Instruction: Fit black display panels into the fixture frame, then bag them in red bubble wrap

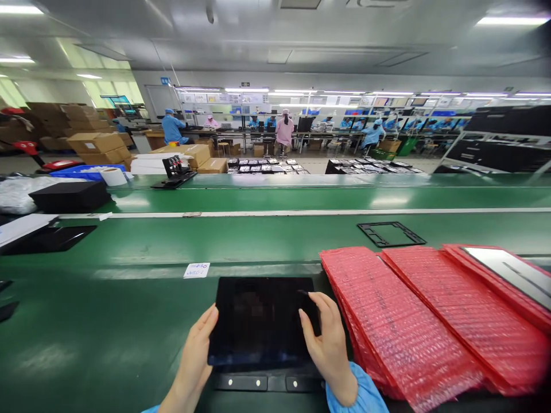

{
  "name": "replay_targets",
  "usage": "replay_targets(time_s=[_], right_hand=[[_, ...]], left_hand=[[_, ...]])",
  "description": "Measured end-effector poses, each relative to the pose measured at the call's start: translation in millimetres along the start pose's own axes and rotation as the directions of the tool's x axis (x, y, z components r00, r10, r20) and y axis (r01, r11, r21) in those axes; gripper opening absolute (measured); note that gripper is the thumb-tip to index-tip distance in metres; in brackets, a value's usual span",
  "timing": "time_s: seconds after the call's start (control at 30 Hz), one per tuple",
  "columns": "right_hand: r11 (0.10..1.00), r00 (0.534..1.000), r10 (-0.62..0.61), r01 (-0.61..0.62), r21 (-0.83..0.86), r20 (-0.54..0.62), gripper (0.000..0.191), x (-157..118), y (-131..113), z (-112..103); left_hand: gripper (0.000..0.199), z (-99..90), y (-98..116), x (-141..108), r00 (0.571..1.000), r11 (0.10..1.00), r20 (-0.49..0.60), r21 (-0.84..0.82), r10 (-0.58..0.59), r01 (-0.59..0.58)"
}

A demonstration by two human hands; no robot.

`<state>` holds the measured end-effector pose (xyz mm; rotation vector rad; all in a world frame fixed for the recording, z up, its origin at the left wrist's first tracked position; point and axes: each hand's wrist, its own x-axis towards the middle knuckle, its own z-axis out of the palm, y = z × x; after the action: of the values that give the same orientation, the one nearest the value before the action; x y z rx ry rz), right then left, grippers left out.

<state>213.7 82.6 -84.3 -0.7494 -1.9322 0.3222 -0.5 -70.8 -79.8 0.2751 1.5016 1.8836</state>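
Tablet (258, 321): left edge in left fingers (209, 322), pouches (404, 321) rightward.

Across the near right, overlapping stacks of red bubble-wrap sleeves (413, 310), with a black cut-out frame (373, 234) flat just beyond on the green bench (275, 238) and a small handwritten white label (197, 270) left of centre. Toward the far left, a black rectangular block (71, 197), a blue bin (81, 170), a white roll (113, 176), a black upright stand (174, 172) and stacked cardboard boxes (97, 146). Farther off, a co-worker in pink (284, 131) and another in blue (173, 127) at a lit row of workstations, plus a slanted metal rack with black panels (495, 154) at far right.
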Motion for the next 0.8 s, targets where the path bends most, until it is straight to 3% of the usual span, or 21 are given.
replay_targets(time_s=[0.07,0.13,0.2,0.27,0.33,0.5,0.63,0.73,0.8], right_hand=[[0.981,0.984,0.178,-0.179,0.071,0.019,0.045,-10,2,-13],[0.913,0.924,0.331,-0.365,0.184,0.191,0.047,-17,3,-24],[0.808,0.821,0.371,-0.516,0.286,0.433,0.044,-21,1,-33],[0.736,0.747,0.346,-0.591,0.33,0.567,0.04,-23,-3,-39],[0.727,0.737,0.344,-0.601,0.332,0.582,0.04,-24,-8,-42],[0.776,0.782,0.348,-0.55,0.308,0.518,0.041,-28,-13,-41],[0.755,0.803,0.374,-0.555,0.351,0.464,0.041,-31,-10,-40],[0.702,0.783,0.43,-0.603,0.379,0.448,0.041,-34,-5,-39],[0.623,0.742,0.525,-0.669,0.406,0.416,0.041,-38,-1,-37]], left_hand=[[0.038,-7.2,6,6,0.997,0.982,-0.003,-0.174,-0.079,0.077],[0.038,-11.9,10,11,0.992,0.945,-0.008,-0.306,-0.127,0.119],[0.038,-14.0,10,13,0.988,0.914,-0.011,-0.38,-0.155,0.139],[0.038,-14.1,9,15,0.983,0.893,-0.032,-0.424,-0.181,0.151],[0.039,-13.3,6,16,0.979,0.878,-0.033,-0.449,-0.202,0.166],[0.04,-10.8,6,17,0.97,0.831,0.016,-0.512,-0.243,0.217],[0.043,-7.7,9,15,0.969,0.828,0.002,-0.52,-0.246,0.211],[0.042,-4.2,14,11,0.97,0.839,-0.023,-0.508,-0.24,0.195],[0.04,-1.3,18,6,0.971,0.842,-0.024,-0.503,-0.238,0.194]])
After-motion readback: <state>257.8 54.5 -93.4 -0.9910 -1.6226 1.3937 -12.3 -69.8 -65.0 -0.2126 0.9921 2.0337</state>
